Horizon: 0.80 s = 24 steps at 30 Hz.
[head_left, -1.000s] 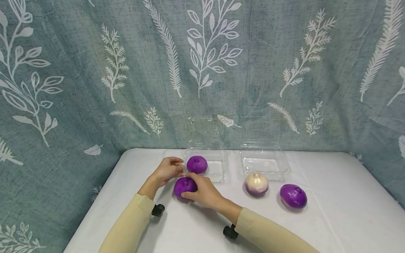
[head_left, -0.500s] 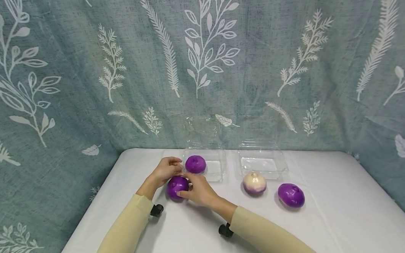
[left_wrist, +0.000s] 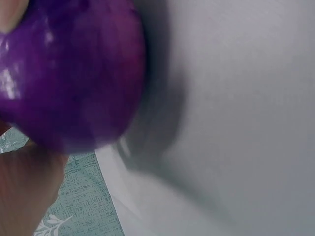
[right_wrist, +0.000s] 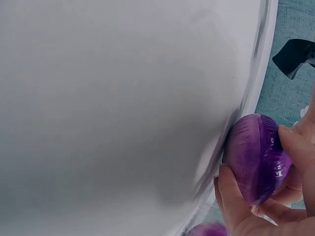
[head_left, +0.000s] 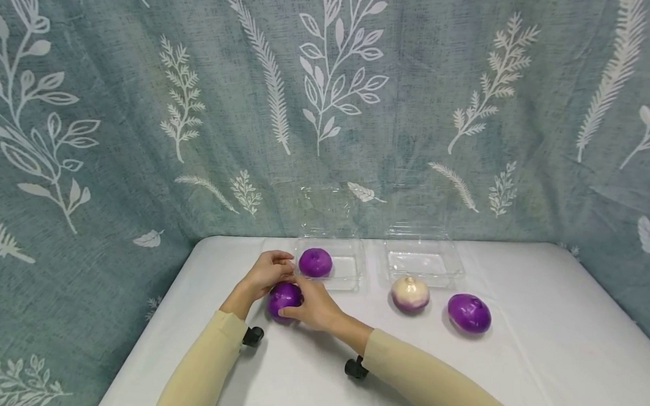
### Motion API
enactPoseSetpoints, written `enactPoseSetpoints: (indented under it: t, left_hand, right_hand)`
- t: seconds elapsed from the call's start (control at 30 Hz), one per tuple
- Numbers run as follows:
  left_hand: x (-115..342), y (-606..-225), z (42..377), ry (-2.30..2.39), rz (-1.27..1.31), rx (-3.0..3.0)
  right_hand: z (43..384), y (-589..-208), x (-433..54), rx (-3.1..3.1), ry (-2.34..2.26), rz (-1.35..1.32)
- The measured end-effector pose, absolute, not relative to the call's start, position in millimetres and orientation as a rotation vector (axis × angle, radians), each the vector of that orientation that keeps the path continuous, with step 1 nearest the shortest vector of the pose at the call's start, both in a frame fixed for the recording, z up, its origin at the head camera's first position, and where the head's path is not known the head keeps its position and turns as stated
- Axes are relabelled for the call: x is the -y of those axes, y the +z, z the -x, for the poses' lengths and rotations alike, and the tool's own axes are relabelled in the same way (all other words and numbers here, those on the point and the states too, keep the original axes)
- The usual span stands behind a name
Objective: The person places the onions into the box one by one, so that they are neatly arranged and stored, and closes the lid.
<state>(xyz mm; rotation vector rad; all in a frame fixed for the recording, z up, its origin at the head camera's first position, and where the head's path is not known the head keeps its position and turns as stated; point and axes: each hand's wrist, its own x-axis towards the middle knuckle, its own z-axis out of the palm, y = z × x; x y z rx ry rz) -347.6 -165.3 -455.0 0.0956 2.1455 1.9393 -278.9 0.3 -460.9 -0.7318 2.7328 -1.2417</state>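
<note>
Blue-green fabric backdrop, white botanical print, hangs behind and along both sides. White-clothed table, far corners rounded. Light soft.

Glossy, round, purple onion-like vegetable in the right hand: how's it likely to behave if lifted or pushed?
The purple onion-like vegetable probably rolls if pushed, given its rounded sides. It may slip in the right hand, since its surface shines with highlights. It seems firm: no dent shows where it's gripped.
</note>
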Motion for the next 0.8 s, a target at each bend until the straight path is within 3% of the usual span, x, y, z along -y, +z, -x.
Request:
enactPoseSetpoints:
  t: [0.8]
  left_hand:
    - [165.3, -456.0, 351.4, 1.912, -0.107, -2.157]
  right_hand:
    - [265.1, -425.1, -52.6, -2.692, -1.307, 0.770]
